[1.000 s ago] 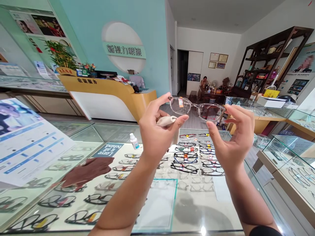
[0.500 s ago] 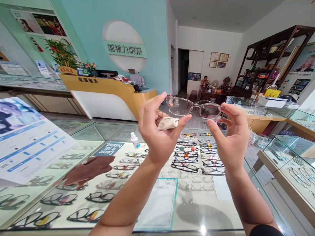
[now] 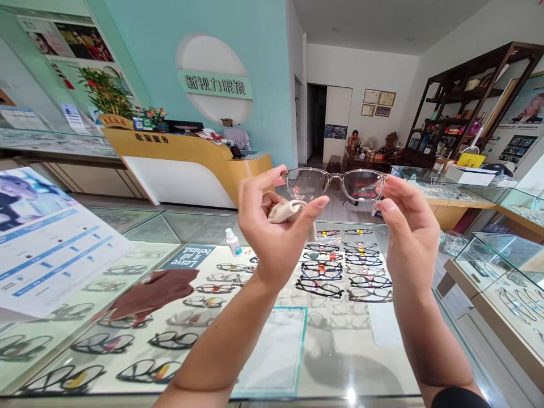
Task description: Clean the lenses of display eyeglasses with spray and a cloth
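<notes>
A pair of clear-framed eyeglasses (image 3: 335, 177) is held up in front of me above the glass counter, both lenses facing me. Red lettering shows on the right lens. My left hand (image 3: 274, 224) grips the left end of the frame and also holds a cream cloth (image 3: 285, 211) tucked in its fingers. At the right end, my right hand (image 3: 410, 232) pinches the frame with its fingers, the thumb just below the lens.
The glass display counter (image 3: 340, 362) holds rows of glasses (image 3: 321, 289). On it are a brown cloth (image 3: 153, 292), a small white bottle (image 3: 233, 242) and a standing printed card (image 3: 55, 243). A person (image 3: 353, 140) sits far back.
The eyeglasses have turned to face me more squarely and sit level. My right hand has moved slightly right, its thumb now away from the lens's lower edge.
</notes>
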`<state>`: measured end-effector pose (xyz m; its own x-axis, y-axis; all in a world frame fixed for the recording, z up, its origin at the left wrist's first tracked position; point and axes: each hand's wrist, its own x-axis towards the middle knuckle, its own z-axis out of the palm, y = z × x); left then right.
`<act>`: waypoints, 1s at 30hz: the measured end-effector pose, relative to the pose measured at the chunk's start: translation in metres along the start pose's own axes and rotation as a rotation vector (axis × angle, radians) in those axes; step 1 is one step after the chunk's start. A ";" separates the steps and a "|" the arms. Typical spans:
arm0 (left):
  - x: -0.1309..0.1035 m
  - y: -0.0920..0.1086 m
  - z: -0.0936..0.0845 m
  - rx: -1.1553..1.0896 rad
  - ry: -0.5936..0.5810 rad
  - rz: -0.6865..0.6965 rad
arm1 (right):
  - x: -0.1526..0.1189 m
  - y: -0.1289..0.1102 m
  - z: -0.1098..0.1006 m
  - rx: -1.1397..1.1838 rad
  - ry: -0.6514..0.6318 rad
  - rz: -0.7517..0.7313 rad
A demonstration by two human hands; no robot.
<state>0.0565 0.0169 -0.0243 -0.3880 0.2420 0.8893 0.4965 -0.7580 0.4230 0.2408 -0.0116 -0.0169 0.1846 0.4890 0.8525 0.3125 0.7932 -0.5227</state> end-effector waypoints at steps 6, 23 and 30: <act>0.000 0.001 0.002 -0.064 0.011 -0.051 | 0.001 -0.005 0.001 0.027 0.016 0.060; -0.001 -0.005 0.004 -0.183 -0.020 0.121 | 0.005 -0.001 0.005 0.211 0.125 0.105; -0.004 -0.013 0.008 -0.212 -0.108 0.053 | 0.005 -0.004 0.004 0.246 0.150 0.106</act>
<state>0.0576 0.0301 -0.0315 -0.2746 0.2529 0.9277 0.3357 -0.8789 0.3390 0.2364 -0.0111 -0.0107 0.3457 0.5288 0.7751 0.0530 0.8137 -0.5788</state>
